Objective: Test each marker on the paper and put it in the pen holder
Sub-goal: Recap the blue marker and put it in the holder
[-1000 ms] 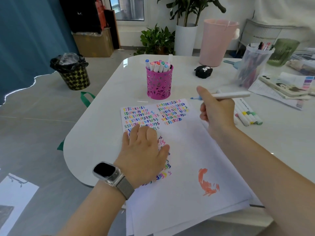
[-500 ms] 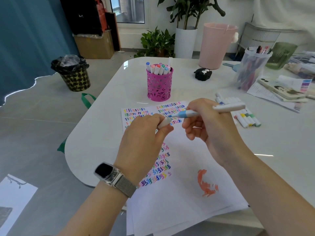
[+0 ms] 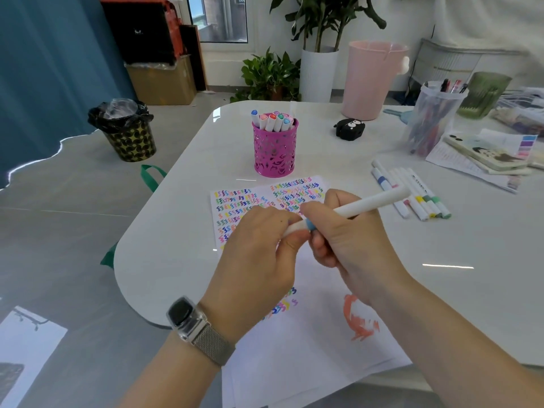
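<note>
A white marker (image 3: 368,205) with a light-blue band is held above the paper (image 3: 309,357). My right hand (image 3: 350,245) grips its barrel. My left hand (image 3: 259,248) pinches the white cap at the marker's left end; the cap sits against the blue band. Rows of small coloured squiggles and an orange scribble cover the paper. The pink perforated pen holder (image 3: 274,148) stands beyond the paper with several markers in it. Several more white markers (image 3: 412,192) lie on the table to the right.
The white table (image 3: 471,275) also carries a clear cup of pens (image 3: 432,119), a black case (image 3: 349,128), notebooks and sheets (image 3: 488,157) at the far right. A pink bin (image 3: 374,78) and a green cup (image 3: 484,94) stand behind.
My left hand lifted off the paper and met the marker's left end, where it now pinches the cap. My right hand brought the marker down and inward over the paper.
</note>
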